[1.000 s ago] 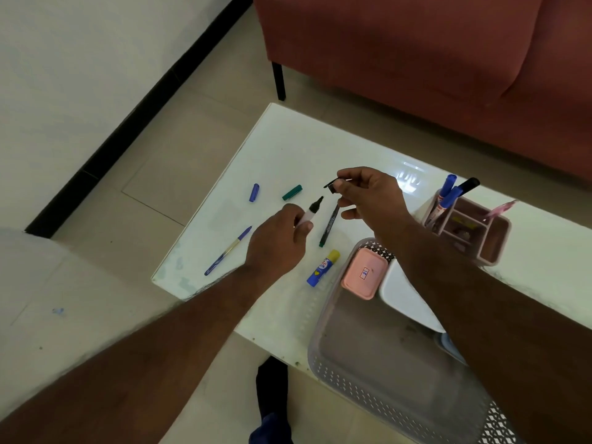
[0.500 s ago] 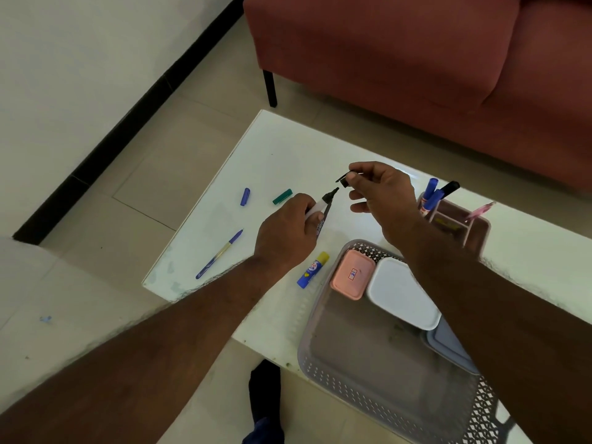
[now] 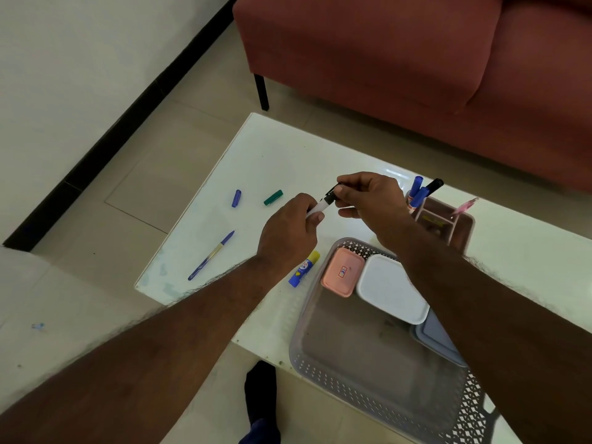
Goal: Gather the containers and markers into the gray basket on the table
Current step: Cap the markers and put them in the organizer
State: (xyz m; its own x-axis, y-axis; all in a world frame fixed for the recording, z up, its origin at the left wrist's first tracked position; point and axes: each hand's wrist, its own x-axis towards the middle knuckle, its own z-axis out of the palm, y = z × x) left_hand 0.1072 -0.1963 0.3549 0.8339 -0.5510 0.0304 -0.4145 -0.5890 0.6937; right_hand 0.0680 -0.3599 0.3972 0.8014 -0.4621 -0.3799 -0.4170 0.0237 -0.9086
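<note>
Here the red sofa (image 3: pixel 416 59) fills the upper right of the frame, well behind the white counter (image 3: pixel 288 149) that runs across the middle. The gray basket (image 3: pixel 368 357) sits at the counter's near edge, lower right of centre, already holding a white-lidded container (image 3: pixel 389 288), a pink-lidded container (image 3: pixel 342 275) and a grayish one (image 3: pixel 439 344) partly hidden under the right forearm. Just above it stands a pink organizer (image 3: pixel 455 222) with blue and black markers upright in its left corner.

Centre frame, both hands meet above the counter. The left hand (image 3: pixel 288 232) is curled round the white barrel of a marker (image 3: pixel 322 205), likely to steady it; the right hand (image 3: pixel 371 200) pinches its black cap (image 3: pixel 331 195) at the tip. Probably the cap is being pressed on so the marker can go in without staining anything.

Loose items lie toward the left: a blue pen (image 3: pixel 211 255), a glue stick (image 3: pixel 304 268) just beside the basket's corner, a green cap (image 3: pixel 273 197) and a blue cap (image 3: pixel 236 198). Nothing blocks the short path to the basket, though the right forearm crosses over it.
</note>
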